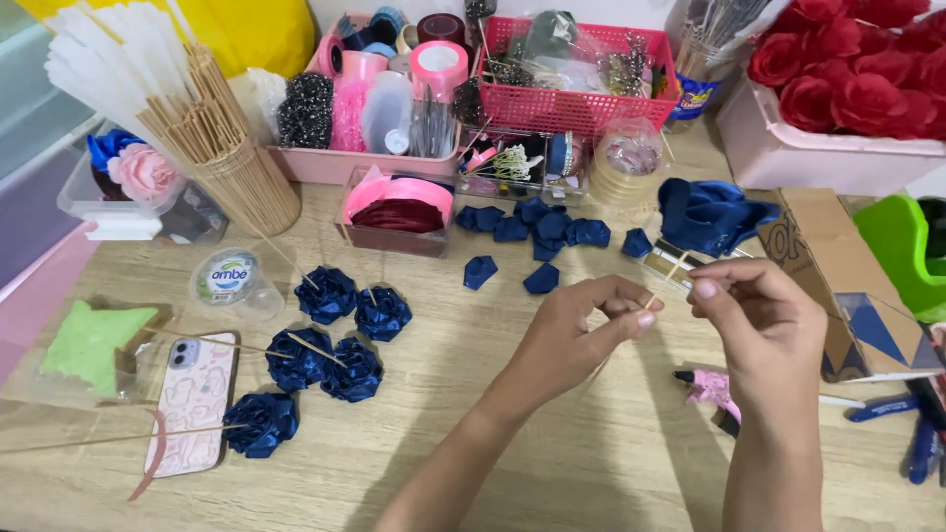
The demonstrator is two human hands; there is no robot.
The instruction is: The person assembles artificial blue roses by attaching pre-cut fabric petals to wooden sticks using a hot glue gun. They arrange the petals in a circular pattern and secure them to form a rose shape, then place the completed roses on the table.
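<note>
Head view: left hand (pixel 581 330) and right hand (pixel 764 320) raised over wooden table (pixel 552 463), near centre, slightly toward 3 o'clock. Left fingers curled, thumb and forefinger pinched on thin wooden stick (pixel 662 284); right fingertips pinched on same stick from 3 o'clock side, other fingers folded. Stick tilted, upper end toward 1 o'clock, between both hands. At 9 o'clock of hands, five navy fabric roses (pixel 325 345) on skewers, grouped near phone (pixel 194 399). At 12 o'clock, loose navy petals (pixel 537 232) scattered, folded navy cloth (pixel 711 215) just beyond right hand. Pink glue gun (pixel 711 389) on table below right hand, at 5 o'clock. Skewer bundle (pixel 212 138) standing at 10 o'clock; pink basket (pixel 576 74) at 12; red roses (pixel 852 64) at 2; cardboard box (pixel 828 261) at 3.
</note>
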